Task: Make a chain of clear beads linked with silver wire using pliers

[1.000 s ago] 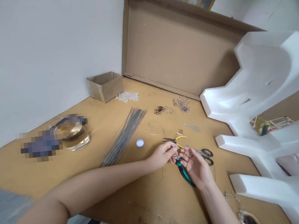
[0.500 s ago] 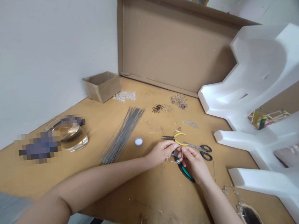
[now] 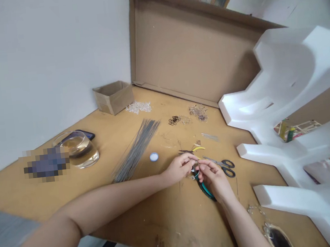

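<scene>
My left hand (image 3: pixel 176 170) and my right hand (image 3: pixel 217 180) meet over the table, thumbs and fingers pinching a thin wire ring (image 3: pixel 193 177) that seems to carry small clear beads. The exact grip points are hidden by the fingers. Under my right hand lie teal-handled pliers (image 3: pixel 207 192), their head partly covered by the ring and fingers. Just beyond the hands are yellow-handled pliers (image 3: pixel 198 148), partly hidden. Scissors (image 3: pixel 228 168) with black handles rest right of them. A small white and blue round lid (image 3: pixel 154 157) lies left of my left hand.
A bundle of grey wires (image 3: pixel 136 150) lies to the left, near a glass of liquid (image 3: pixel 82 155) and a phone (image 3: pixel 88 134). Clear beads (image 3: pixel 138 107) sit by a cardboard box (image 3: pixel 113 98). Dark rings (image 3: pixel 174 120) lie farther back. White foam (image 3: pixel 279 198) borders the right.
Both hands stay together on the wire ring, which has turned slightly between the fingers. My left hand now covers more of the yellow-handled pliers. The view has shifted a little.
</scene>
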Tool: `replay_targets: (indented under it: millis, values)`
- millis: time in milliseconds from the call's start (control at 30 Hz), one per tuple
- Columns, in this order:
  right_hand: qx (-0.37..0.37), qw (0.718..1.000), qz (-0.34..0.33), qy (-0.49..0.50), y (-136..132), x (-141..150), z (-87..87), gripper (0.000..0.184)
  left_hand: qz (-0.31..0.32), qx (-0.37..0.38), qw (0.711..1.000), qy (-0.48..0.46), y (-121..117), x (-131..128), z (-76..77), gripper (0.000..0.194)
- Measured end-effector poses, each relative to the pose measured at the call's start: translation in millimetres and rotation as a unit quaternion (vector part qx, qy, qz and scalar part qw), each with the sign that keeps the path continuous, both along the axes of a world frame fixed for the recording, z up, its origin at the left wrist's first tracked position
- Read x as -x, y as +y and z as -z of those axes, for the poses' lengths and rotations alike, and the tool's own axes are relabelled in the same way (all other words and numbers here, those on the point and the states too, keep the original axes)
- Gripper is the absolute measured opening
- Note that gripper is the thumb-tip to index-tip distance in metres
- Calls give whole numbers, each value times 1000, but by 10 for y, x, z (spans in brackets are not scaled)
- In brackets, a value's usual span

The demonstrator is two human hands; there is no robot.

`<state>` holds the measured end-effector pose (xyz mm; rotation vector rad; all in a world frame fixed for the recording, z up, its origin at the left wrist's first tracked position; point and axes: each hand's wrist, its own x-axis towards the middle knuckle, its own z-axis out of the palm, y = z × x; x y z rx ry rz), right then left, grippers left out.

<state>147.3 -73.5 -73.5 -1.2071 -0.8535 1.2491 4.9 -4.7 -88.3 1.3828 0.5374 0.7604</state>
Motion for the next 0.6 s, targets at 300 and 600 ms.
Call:
replay_targets:
  millis: [300, 600]
  values:
    - [20, 999, -3, -50, -11, -5, -27, 29, -33, -3, 997, -68, -13, -9, 18, 34]
    - [-34, 992, 83, -87, 20, -99, 93, 23, -17, 23, 998, -51, -42, -36, 7, 42]
